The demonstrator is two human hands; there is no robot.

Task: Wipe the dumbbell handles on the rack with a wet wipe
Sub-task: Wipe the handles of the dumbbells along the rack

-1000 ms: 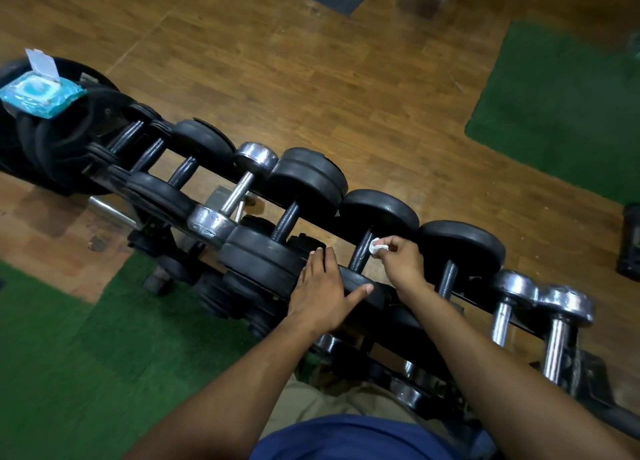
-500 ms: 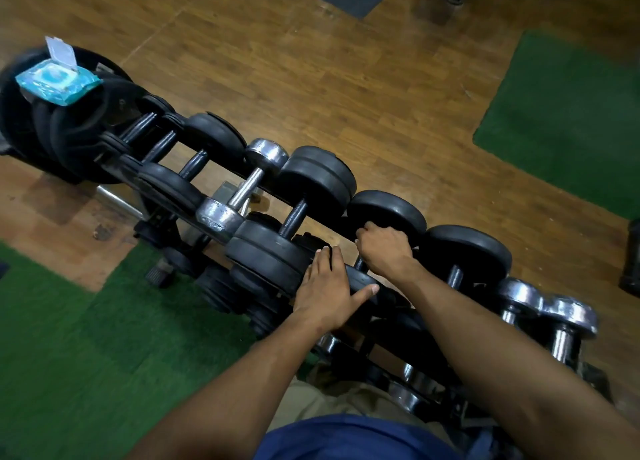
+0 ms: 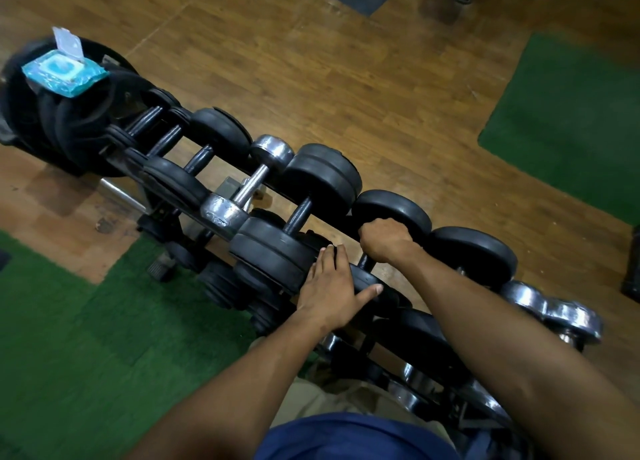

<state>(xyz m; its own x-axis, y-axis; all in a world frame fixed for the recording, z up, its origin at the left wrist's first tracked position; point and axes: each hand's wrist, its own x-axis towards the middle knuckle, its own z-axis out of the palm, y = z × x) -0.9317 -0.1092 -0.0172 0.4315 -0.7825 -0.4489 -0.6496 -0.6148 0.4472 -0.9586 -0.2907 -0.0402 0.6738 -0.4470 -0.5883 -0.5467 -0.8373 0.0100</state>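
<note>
A row of black and chrome dumbbells lies across the top rail of a dark rack (image 3: pixel 450 404), running from upper left to lower right. My right hand (image 3: pixel 385 239) is fisted around the upper part of the handle (image 3: pixel 364 261) of a black dumbbell (image 3: pixel 391 210) in the middle of the row. The wet wipe is hidden inside that fist. My left hand (image 3: pixel 334 286) lies flat, fingers apart, on the near head (image 3: pixel 372 288) of the same dumbbell.
A blue wet wipe pack (image 3: pixel 64 71) with its lid flipped open sits on stacked black weight plates (image 3: pixel 69 120) at the far left. Green turf mats (image 3: pixel 69 338) lie beside and beyond the rack on a wooden floor. More dumbbells fill a lower shelf.
My right hand went from pinching the white wipe against the handle to a full fist around it near the far head, hiding the wipe. My left hand stayed put. The camera shifted slightly.
</note>
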